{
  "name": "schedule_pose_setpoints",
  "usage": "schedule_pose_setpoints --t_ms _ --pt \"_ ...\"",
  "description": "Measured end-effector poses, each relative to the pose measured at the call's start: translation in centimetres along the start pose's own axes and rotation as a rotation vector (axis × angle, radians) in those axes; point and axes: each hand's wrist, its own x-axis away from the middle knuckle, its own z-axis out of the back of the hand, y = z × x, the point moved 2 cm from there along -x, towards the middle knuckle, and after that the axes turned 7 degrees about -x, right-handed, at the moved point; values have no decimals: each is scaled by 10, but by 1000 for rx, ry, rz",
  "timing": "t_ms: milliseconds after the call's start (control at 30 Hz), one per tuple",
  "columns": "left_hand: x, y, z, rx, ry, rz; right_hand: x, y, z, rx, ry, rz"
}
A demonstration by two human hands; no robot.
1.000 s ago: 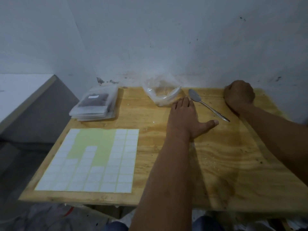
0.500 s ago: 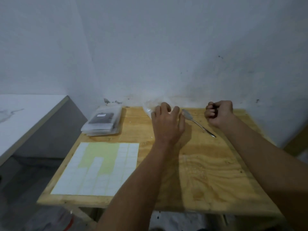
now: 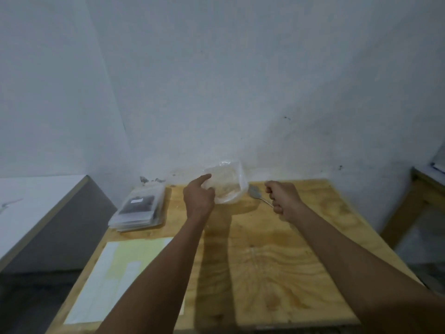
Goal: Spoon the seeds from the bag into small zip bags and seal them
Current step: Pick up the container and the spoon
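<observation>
A clear plastic bag of pale seeds stands at the back of the wooden table, against the wall. My left hand holds the bag's left edge, index finger stretched along its rim. A metal spoon lies just right of the bag, bowl towards it. My right hand is curled round the spoon's handle, which is mostly hidden in the fist. A stack of small clear zip bags lies at the table's back left.
A sheet of white sticker labels on yellow backing lies at the table's front left. A grey-sided counter stands to the left, and a wooden frame to the right. White walls close the back.
My left hand left the tabletop and reached forward to take the seed bag's edge. My right fist moved onto the spoon's handle and closed round it. The camera tilted up.
</observation>
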Motion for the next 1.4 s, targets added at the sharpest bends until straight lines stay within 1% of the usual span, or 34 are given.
schedule_pose_setpoints --t_ms 100,233,300,400,500,633,700,800,900,967,1033,1167,1233,1333,1400 --pt "14 13 -4 29 -50 -114 16 -8 25 160 71 103" --pt "55 53 -32 97 -209 -208 38 -12 81 390 117 306" --pt "79 78 -54 102 -284 -272 49 -13 116 475 161 375" --pt "123 119 -94 123 -382 -352 69 -7 184 533 264 419" --pt "171 158 -137 135 -456 -432 96 9 260 483 387 424" --pt "245 198 -190 137 -584 -515 136 47 359 413 575 367" --pt "284 210 -216 121 -664 -553 156 74 402 382 639 318" --pt "340 216 -256 74 -802 -585 184 124 454 345 734 217" --pt "389 206 -290 -31 -927 -605 206 175 490 369 800 108" --pt "416 189 -308 -94 -984 -628 217 209 504 409 799 52" --pt "440 162 -326 -171 -1044 -614 226 244 510 413 794 -23" --pt "470 109 -347 -319 -1104 -578 235 302 503 409 810 -161" --pt "477 86 -352 -395 -1100 -547 234 324 496 370 798 -244" --pt "483 61 -354 -456 -1062 -426 230 345 484 325 797 -402" --pt "488 52 -355 -473 -1061 -417 225 356 476 259 792 -476"
